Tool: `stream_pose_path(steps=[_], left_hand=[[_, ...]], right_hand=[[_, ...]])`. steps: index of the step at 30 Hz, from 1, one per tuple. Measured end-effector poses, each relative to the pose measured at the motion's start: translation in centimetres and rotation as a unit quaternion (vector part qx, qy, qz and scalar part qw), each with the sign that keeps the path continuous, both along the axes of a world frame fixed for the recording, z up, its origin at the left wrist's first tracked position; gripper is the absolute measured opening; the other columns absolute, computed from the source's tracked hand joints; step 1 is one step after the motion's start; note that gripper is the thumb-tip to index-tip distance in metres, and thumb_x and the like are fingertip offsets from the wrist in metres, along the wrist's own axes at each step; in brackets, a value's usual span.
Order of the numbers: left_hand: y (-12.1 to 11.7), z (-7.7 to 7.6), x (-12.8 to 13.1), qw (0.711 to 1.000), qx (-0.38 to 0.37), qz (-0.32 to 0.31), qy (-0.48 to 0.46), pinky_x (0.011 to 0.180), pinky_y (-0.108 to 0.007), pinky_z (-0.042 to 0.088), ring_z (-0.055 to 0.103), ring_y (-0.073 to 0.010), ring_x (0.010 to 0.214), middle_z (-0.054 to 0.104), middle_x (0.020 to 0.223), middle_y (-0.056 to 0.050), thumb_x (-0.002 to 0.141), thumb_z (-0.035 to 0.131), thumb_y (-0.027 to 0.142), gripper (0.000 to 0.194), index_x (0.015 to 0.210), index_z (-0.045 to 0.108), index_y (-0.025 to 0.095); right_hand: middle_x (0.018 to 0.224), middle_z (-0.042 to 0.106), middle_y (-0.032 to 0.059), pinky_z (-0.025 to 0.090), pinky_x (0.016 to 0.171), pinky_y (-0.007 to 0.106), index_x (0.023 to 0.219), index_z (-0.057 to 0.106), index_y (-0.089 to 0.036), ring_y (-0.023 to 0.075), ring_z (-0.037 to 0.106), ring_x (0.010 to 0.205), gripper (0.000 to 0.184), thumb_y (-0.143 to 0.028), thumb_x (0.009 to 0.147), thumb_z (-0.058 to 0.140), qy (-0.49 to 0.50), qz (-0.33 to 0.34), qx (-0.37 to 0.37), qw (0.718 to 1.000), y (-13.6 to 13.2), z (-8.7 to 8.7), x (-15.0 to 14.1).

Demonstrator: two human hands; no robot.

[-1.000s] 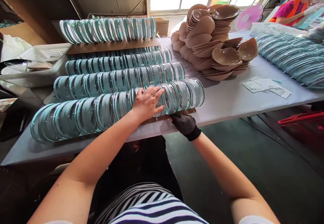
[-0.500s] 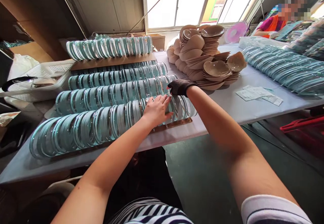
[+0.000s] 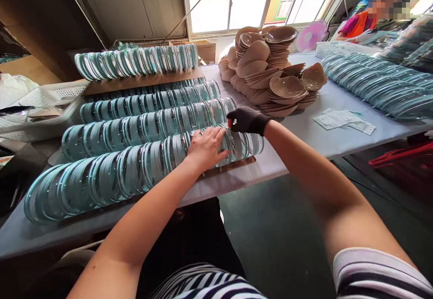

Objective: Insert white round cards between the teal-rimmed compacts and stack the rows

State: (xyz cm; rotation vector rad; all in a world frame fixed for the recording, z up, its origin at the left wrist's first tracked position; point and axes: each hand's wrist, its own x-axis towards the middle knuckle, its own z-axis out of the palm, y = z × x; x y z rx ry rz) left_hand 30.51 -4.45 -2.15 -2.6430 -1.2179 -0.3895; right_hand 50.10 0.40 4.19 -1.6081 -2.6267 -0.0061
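My bare left hand (image 3: 206,148) lies with fingers spread on the front row of clear, teal-edged round packs (image 3: 111,172), near the row's right end. My right hand (image 3: 246,120), in a black mesh glove, rests on top of the same row just to the right, fingers curled over the packs; something small and red shows at its fingertips. More rows of the same packs (image 3: 152,123) lie behind, some on a brown cardboard sheet (image 3: 142,81).
A heap of beige cup-shaped pads (image 3: 270,71) sits on the grey table (image 3: 304,139). Paper slips (image 3: 341,119) and further teal packs (image 3: 375,85) lie right. White baskets (image 3: 43,105) stand left. Another person (image 3: 368,15) sits far right.
My right hand rose from the table's front edge onto the top of the front row. My left hand stayed on the row. The camera view shifted slightly.
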Motion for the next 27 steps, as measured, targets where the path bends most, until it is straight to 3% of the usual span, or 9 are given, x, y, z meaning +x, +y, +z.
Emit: stream_pose_path(steps=[3,6,9,11,14,16,19,23,27], left_hand=[[0.0,0.1,0.0,1.000,-0.004,0.000,-0.003,0.111,-0.051,0.032,0.039,-0.0255,0.137,0.044,0.152,-0.005,0.090,0.045,0.057,0.068,0.149,0.036,0.023],[-0.1,0.1,0.0,1.000,-0.006,-0.004,-0.009,0.112,-0.050,0.031,0.040,-0.0259,0.137,0.044,0.152,-0.006,0.089,0.048,0.056,0.069,0.149,0.036,0.023],[-0.2,0.3,-0.3,1.000,-0.015,-0.014,-0.015,0.113,-0.050,0.030,0.041,-0.0258,0.137,0.046,0.150,-0.006,0.089,0.050,0.056,0.069,0.148,0.038,0.023],[-0.1,0.6,-0.4,0.999,-0.025,-0.015,-0.015,0.114,-0.049,0.031,0.041,-0.0255,0.137,0.046,0.150,-0.007,0.089,0.051,0.055,0.067,0.146,0.040,0.022],[0.1,1.4,-0.1,0.999,-0.049,-0.012,-0.017,0.113,-0.048,0.033,0.038,-0.0253,0.140,0.045,0.150,-0.009,0.092,0.049,0.051,0.061,0.144,0.043,0.020],[0.4,1.9,0.9,0.998,-0.058,-0.018,-0.020,0.114,-0.049,0.032,0.033,-0.0261,0.143,0.042,0.153,-0.010,0.093,0.046,0.049,0.061,0.146,0.041,0.018],[1.0,2.0,3.1,0.997,-0.061,-0.038,-0.016,0.115,-0.053,0.029,0.027,-0.0284,0.146,0.031,0.159,-0.009,0.093,0.044,0.054,0.069,0.151,0.033,0.019],[1.5,1.1,5.2,0.997,-0.051,-0.054,0.010,0.114,-0.053,0.031,0.032,-0.0282,0.143,0.035,0.157,-0.005,0.088,0.049,0.058,0.072,0.151,0.035,0.025],[1.4,0.4,5.3,0.998,-0.024,-0.060,0.010,0.109,-0.051,0.036,0.037,-0.0268,0.138,0.040,0.154,-0.004,0.086,0.052,0.055,0.071,0.149,0.038,0.024]], right_hand=[[0.085,0.073,0.0086,0.040,0.067,0.026,0.087,0.073,-0.014,0.0182,0.064,0.075,0.022,-0.020,0.078,0.054,0.045,-0.031,0.064,0.996,-6.0,-3.5,1.4],[0.101,0.073,0.0091,0.040,0.064,0.028,0.097,0.073,-0.018,0.0210,0.066,0.082,0.028,-0.026,0.087,0.049,0.025,-0.101,0.048,0.993,-10.7,-9.0,1.1],[0.121,0.068,0.0090,0.043,0.067,0.030,0.116,0.070,-0.024,0.0242,0.067,0.092,0.035,-0.030,0.093,0.044,0.006,-0.167,0.025,0.986,-13.1,-13.7,-0.3],[0.122,0.068,0.0087,0.045,0.070,0.030,0.118,0.070,-0.027,0.0247,0.067,0.094,0.035,-0.032,0.093,0.045,0.014,-0.170,0.010,0.985,-13.6,-15.1,-0.7],[0.106,0.074,0.0075,0.047,0.072,0.028,0.102,0.075,-0.026,0.0231,0.068,0.091,0.029,-0.038,0.092,0.051,0.058,-0.136,0.016,0.989,-13.3,-13.5,0.4],[0.102,0.074,0.0076,0.048,0.076,0.027,0.101,0.074,-0.023,0.0210,0.068,0.092,0.031,-0.036,0.093,0.048,0.107,-0.145,0.080,0.980,-11.9,-10.4,2.2],[0.115,0.071,0.0107,0.047,0.087,0.029,0.121,0.067,-0.019,0.0211,0.066,0.103,0.038,-0.030,0.096,0.041,0.095,-0.198,0.146,0.964,-7.2,-4.6,4.5],[0.116,0.071,0.0105,0.048,0.085,0.030,0.122,0.068,-0.019,0.0238,0.067,0.102,0.042,-0.024,0.080,0.061,-0.066,-0.179,-0.037,0.981,1.1,0.1,4.4],[0.100,0.075,0.0058,0.048,0.075,0.024,0.119,0.070,-0.016,0.0168,0.067,0.083,0.049,-0.012,0.071,0.060,-0.117,-0.101,-0.171,0.973,5.7,0.7,2.7]])
